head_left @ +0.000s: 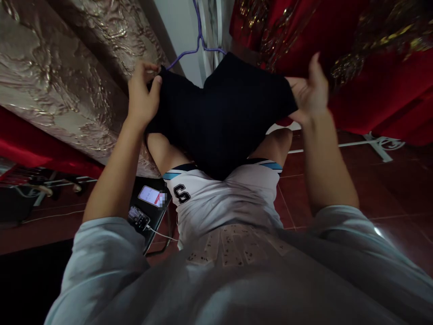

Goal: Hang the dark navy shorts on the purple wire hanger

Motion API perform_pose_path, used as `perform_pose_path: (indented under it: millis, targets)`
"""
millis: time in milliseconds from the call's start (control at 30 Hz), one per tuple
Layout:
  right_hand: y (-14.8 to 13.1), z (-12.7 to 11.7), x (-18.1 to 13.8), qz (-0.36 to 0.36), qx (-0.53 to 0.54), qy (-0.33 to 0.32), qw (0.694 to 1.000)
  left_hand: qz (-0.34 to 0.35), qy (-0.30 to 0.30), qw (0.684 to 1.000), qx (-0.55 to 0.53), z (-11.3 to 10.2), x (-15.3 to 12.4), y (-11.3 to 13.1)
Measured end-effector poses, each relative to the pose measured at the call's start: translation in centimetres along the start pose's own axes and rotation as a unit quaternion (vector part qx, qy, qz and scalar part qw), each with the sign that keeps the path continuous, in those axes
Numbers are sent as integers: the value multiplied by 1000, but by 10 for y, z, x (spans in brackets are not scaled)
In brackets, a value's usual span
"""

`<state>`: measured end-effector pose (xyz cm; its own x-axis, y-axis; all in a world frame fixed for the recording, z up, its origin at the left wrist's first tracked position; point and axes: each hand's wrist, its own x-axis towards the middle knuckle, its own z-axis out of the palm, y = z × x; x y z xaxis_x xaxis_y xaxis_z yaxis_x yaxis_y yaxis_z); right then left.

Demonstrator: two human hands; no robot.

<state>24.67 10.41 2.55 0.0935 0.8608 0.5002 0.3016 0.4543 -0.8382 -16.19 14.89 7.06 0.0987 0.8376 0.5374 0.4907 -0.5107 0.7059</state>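
A dark navy shirt [216,117] hangs spread across my lap, its neckline dipping below a purple hanger [199,43]. Much of the hanger is hidden inside the cloth. My left hand [144,90] is closed on the shirt's shoulder at the left, thumb and fingers pinching near the hanger's arm. At the opposite side, my right hand [311,95] reaches to the sleeve end. Its thumb points up, away from the cloth, and its outstretched fingers are partly hidden by the sleeve edge.
Beige textured fabric [84,81] hangs at left, and red cloth with gold tinsel [365,90] at right. Two phones, one showing a lit screen [150,195] and one with a cable [138,217], lie on a black stool [157,225]. A white metal stand foot [379,146] rests on red floor tiles.
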Motion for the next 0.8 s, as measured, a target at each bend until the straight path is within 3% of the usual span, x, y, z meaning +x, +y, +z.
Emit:
perform_pose_path:
  millis: [67,100,200,300,433,500,533,633,667,733,800]
  targets:
    - [-12,1,8,63,106,-83,989,10,17,1000,14,4,4,2]
    - [-19,3,11,70,150,-92,982,21,23,999,29,7,7,4]
    - [-37,13,19,8,211,-34,977,64,32,994,82,13,15,12]
    - [-47,28,29,-6,256,-9,966,89,52,992,71,10,18,8]
    - [-61,57,25,-4,286,-18,958,31,55,998,15,-3,11,-19]
    - [-70,67,15,3,279,-94,956,27,65,997,30,-10,3,-30]
    - [-74,69,8,24,274,-168,947,44,68,996,44,-12,-3,-32]
    - [-76,67,-8,74,231,-425,872,100,63,992,44,-12,-20,-20]
    - [-72,65,-11,59,198,-462,862,109,52,992,26,-9,-25,-11]
    - [-61,65,-15,-28,93,-418,903,133,25,991,-22,-1,-35,16]
    - [-49,72,-18,-121,-51,-300,945,176,-19,982,-66,11,-44,48]
